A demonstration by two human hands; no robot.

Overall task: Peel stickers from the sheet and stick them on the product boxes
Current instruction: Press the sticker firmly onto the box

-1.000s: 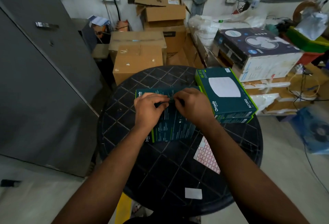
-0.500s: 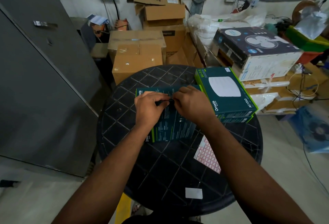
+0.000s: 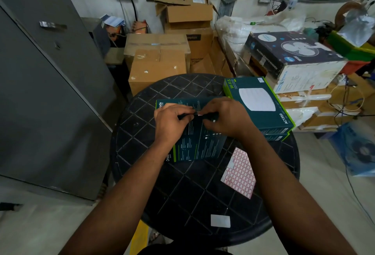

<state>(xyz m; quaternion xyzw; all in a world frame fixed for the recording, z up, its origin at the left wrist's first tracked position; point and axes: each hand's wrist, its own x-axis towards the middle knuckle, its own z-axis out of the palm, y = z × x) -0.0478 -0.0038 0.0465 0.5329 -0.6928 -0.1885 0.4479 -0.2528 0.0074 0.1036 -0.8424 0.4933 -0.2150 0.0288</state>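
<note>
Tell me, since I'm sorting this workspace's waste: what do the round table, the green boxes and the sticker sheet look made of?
Round table: likely moulded black plastic, glossy, with a raised diamond grid. Green boxes: printed cardboard, smooth, with crisp folded edges. Sticker sheet: thin paper, lying flat, with red-bordered labels; whether its backing is coated is unclear.

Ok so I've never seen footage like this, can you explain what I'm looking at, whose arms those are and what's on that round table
The camera sits on a person's head, looking down at their own arms. On the round black table a dark green product box lies flat. Over it the left hand holds a thin dark tool while the right hand works a small sticker at its tip. A red-lined sticker sheet lies to the right, and two more green boxes are stacked behind.
</note>
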